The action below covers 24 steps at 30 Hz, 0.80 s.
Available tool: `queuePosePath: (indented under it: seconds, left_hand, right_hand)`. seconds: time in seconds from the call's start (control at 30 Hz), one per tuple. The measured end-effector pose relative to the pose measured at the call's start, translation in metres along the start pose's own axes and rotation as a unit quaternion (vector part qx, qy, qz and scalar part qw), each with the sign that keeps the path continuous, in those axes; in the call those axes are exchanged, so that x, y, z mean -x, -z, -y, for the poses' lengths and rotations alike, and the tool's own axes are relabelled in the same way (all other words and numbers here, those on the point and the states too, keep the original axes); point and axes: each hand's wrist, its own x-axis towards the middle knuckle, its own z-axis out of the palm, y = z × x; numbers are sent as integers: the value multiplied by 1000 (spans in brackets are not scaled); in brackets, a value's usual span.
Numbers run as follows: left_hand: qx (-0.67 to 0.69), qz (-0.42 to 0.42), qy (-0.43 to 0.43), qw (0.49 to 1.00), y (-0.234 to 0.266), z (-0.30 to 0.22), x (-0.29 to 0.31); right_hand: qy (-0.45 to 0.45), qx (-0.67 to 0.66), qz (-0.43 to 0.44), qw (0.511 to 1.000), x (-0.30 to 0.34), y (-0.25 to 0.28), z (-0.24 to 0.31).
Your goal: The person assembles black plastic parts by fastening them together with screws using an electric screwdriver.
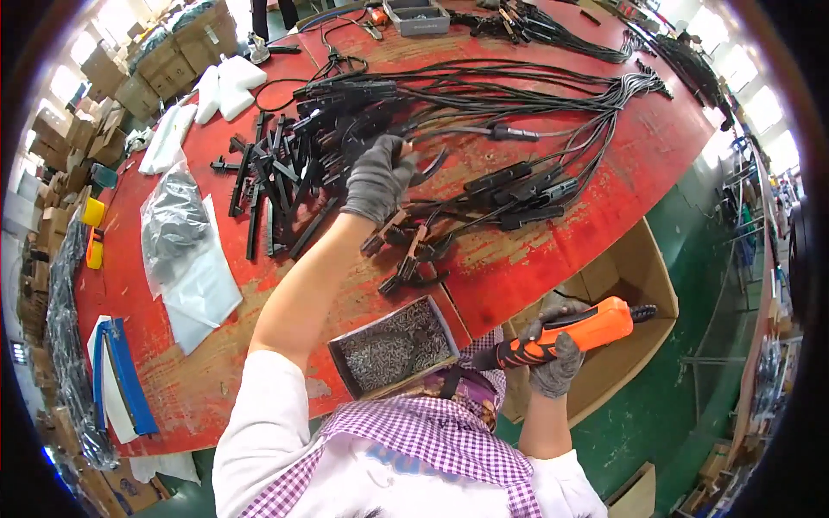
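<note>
My left hand point(380, 177), in a grey knit glove, reaches over the red table with its fingers closed. A curved black piece point(432, 166), smeared by motion, sticks out of its grip. Behind it lies a heap of black clamp-like holders point(350, 108) wired to cables. Just below it are several holders with copper-coloured jaws point(414, 246). My right hand point(553, 350), gloved in grey too, is closed round an orange and black power screwdriver point(596, 326), held at the table's near right edge above an open cardboard box point(643, 285).
A tray of small screws point(393, 347) sits at the near table edge. Long black plastic strips point(276, 177) lie left of the heap. Bundled black cables point(604, 91) run right. Plastic bags point(186, 242), a blue-edged piece point(125, 375) and a grey bin point(417, 17) are also on the table.
</note>
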Motion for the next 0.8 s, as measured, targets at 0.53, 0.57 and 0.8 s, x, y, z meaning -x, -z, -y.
queuePosePath:
  seconds: [0.53, 0.57, 0.8]
  left_hand:
    - [461, 329, 425, 706, -48, -35, 128]
    - [473, 328, 434, 693, -50, -38, 130]
    - [411, 456, 401, 680, -85, 3, 97]
  right_hand:
    - [-273, 23, 37, 961, -11, -1, -22]
    - [-286, -26, 40, 957, -11, 1, -23]
    - [-237, 35, 68, 969, -4, 34, -31]
